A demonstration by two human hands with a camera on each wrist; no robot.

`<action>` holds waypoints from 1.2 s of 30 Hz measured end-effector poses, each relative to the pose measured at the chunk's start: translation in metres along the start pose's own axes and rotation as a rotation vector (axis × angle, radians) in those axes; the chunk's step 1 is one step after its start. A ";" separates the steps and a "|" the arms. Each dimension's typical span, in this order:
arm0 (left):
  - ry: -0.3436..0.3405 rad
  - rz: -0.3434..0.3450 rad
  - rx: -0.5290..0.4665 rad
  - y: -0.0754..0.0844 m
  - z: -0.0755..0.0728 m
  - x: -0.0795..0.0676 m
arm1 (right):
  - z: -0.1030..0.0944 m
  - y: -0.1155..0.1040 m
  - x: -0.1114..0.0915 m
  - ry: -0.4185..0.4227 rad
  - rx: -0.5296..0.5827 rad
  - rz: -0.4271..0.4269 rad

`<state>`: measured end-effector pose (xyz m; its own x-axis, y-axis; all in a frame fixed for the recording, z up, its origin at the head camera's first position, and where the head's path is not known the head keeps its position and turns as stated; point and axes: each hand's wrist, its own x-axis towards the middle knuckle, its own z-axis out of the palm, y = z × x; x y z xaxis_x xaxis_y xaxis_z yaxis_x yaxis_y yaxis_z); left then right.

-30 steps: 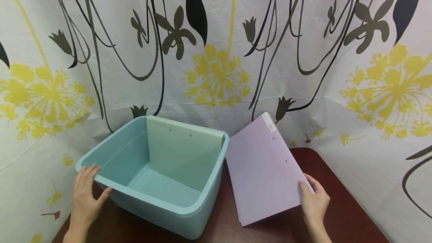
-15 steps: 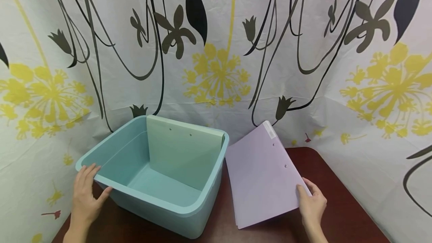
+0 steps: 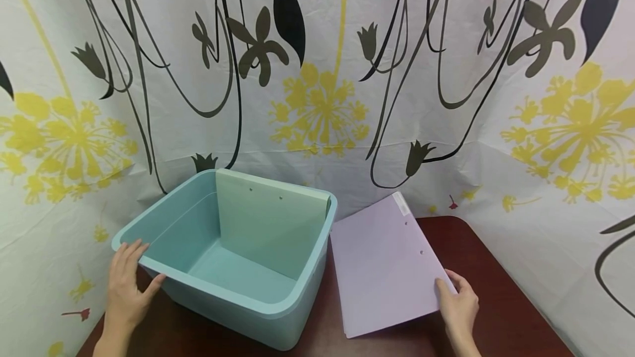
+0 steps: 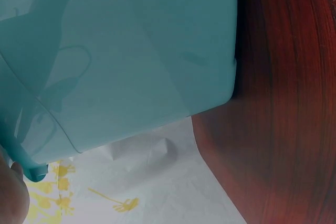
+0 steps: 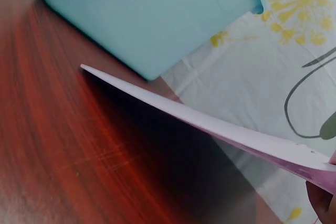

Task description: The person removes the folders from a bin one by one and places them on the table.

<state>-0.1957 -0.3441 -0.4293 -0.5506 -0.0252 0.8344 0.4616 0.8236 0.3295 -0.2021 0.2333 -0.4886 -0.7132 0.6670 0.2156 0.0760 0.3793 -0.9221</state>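
A light-blue plastic tub (image 3: 238,304) stands on the table at left centre in the head view. My left hand (image 3: 126,282) holds its front-left corner, fingers over the rim and thumb against the outer edge. Inside, a pale green file folder (image 3: 270,225) leans upright against the back wall. Right of the tub is a lavender file folder (image 3: 384,269) with two rivets and a white spine label. My right hand (image 3: 458,302) pinches its right edge, thumb on the upper face and fingers behind. That folder slopes, its right side raised off the table in the right wrist view.
The dark reddish-brown table (image 3: 466,247) narrows to a rounded back corner on the right. A white floral-printed sheet (image 3: 347,125) hangs behind and along both sides, close to the tub's back rim.
My right hand has lowered the lavender folder: its top corner has sunk and it lies flatter, shifted slightly left. My left hand and the tub have stayed in place.
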 end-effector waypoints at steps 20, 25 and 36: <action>-0.015 -0.017 0.017 0.002 -0.001 0.000 | 0.000 0.028 -0.001 -0.093 -0.126 -0.014; -0.018 -0.023 0.016 0.002 -0.001 0.000 | -0.003 0.032 0.001 -0.135 -0.155 -0.015; -0.026 -0.035 0.018 0.002 -0.002 -0.001 | -0.008 0.040 0.007 -0.252 -0.232 -0.026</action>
<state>-0.1932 -0.3436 -0.4288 -0.5846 -0.0397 0.8104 0.4290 0.8326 0.3503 -0.1985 0.2588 -0.5215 -0.8643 0.4871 0.1251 0.1917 0.5491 -0.8134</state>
